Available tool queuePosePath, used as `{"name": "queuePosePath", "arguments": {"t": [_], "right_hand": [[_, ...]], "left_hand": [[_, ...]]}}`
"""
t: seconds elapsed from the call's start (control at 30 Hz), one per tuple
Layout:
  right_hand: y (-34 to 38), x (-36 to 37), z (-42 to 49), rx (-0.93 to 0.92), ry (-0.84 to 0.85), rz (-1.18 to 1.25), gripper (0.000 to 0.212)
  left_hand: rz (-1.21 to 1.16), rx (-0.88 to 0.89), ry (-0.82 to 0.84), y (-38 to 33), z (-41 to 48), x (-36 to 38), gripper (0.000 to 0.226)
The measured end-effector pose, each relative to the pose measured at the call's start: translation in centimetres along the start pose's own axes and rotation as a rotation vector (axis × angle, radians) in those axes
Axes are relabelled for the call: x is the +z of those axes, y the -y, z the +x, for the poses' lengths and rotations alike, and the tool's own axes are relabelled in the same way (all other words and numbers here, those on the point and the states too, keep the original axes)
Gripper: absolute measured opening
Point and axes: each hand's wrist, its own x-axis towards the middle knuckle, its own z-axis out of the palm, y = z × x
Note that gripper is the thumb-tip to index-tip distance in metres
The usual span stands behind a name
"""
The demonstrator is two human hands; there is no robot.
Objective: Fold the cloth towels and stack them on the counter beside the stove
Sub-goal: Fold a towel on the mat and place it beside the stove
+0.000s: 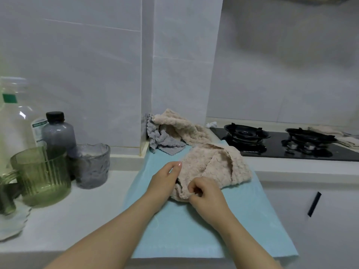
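left of the stove (272,140), on the blue mat (194,230) spread over the counter (77,210), the beige towel (215,164) lies crumpled and not yet folded. the right hand (206,193) pinches its near edge with curled fingers. the left hand (165,181) sits against the same edge, fingers tucked into the bunched cloth, and i cannot tell whether it grips or only touches.

both hands are close together on one bunched edge, so a lift from here would probably raise a rope of cloth rather than a flat sheet, and the fold would come out lopsided. the towel's far side lies close to the stove's nearer burner (245,133); a wide shake could flick it onto the grate. a hard tug might also drag the mat.

further from the stove, in the wall corner, a second beige towel (180,125) and a grey towel (161,138) lie heaped, touching. further still stand a grey glass (91,166), a green glass (42,175) and a dark-capped bottle (58,133), which a swinging elbow could knock. beyond the stove lie more pale cloths (334,135).
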Motion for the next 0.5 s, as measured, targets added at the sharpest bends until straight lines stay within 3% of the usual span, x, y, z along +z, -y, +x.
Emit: {"name": "queuePosePath", "arguments": {"t": [0.13, 0.2, 0.27, 0.37, 0.5], "right_hand": [[0.4, -0.1, -0.2, -0.027, 0.046, 0.107, 0.016], [0.6, -0.3, -0.4, -0.007, 0.02, 0.203, 0.014], [0.4, -0.4, -0.3, 0.034, -0.144, 0.282, 0.013], [-0.1, -0.6, 0.1, 0.202, -0.449, 0.149, 0.014], [-0.7, -0.8, 0.7, 0.425, -0.503, 0.009, 0.061]], "left_hand": [[-0.096, 0.025, 0.072, 0.0, 0.0, -0.2, 0.01], [-0.199, 0.024, 0.025, 0.1, 0.1, -0.7, 0.022], [-0.237, 0.007, -0.041, 0.2, 0.2, -1.1, 0.03], [-0.216, -0.009, -0.086, 0.0, 0.7, -1.1, 0.035], [-0.303, -0.036, -0.236, -0.4, 1.3, -1.4, 0.032]]}}
